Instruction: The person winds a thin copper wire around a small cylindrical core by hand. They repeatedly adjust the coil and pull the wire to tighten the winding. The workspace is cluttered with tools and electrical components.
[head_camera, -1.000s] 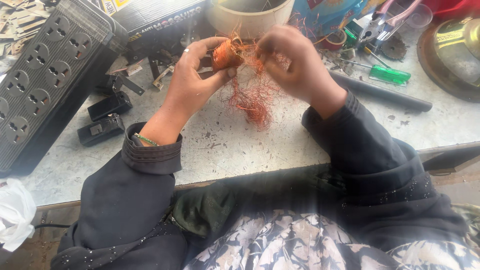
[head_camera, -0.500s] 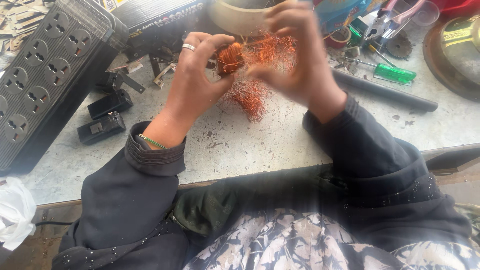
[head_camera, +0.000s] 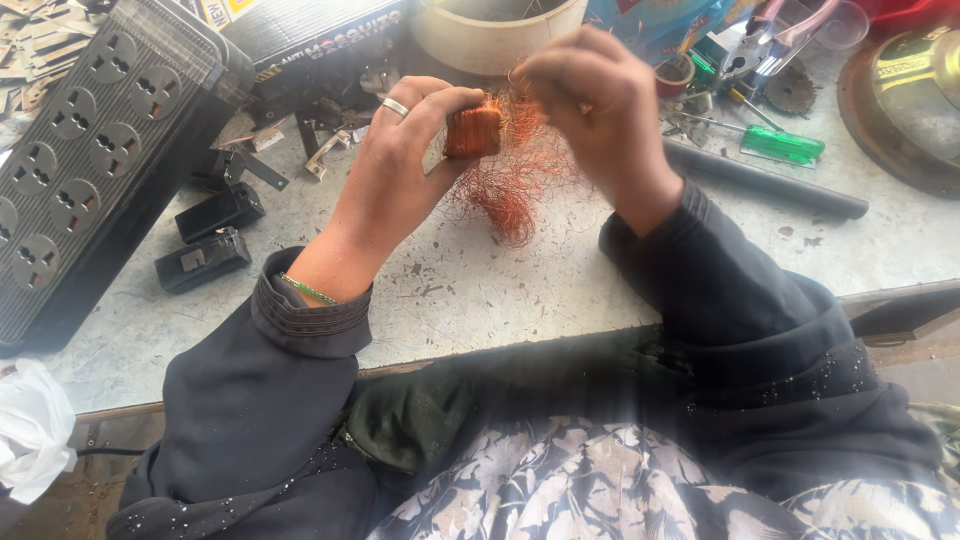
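1. Near edge of the tabletop: bare, scuffed and speckled grey surface. Both dark sleeves cross this edge, and the hands are raised above the tabletop's middle.
2. Left hand: its grip is closed on the copper coil, thumb on one side and fingers wrapped round the other. The coil is held off the tabletop, between the two hands. A ring shows on one finger.
3. Right hand: fingertips pinched together just beside the coil's top, apparently on strands of the loose copper wire; the exact contact point is hidden by the fingers.
4. The loose wire hangs from the coil in a tangled mass, its lower end close above the tabletop; touching or not cannot be told.
5. Handling judgement: the coil looks small, compact and stiff, light enough for one hand; best held across its wound body, as now. The wire appears hair-thin, soft and springy, likely to snag, kink or snap under a sharp pull; best taken by a few strands close to the coil.
6. Left edge: black multi-socket strip, with small black blocks beside it.
7. Far edge: white round tub; toward the far right corner, green-handled screwdriver and pliers.
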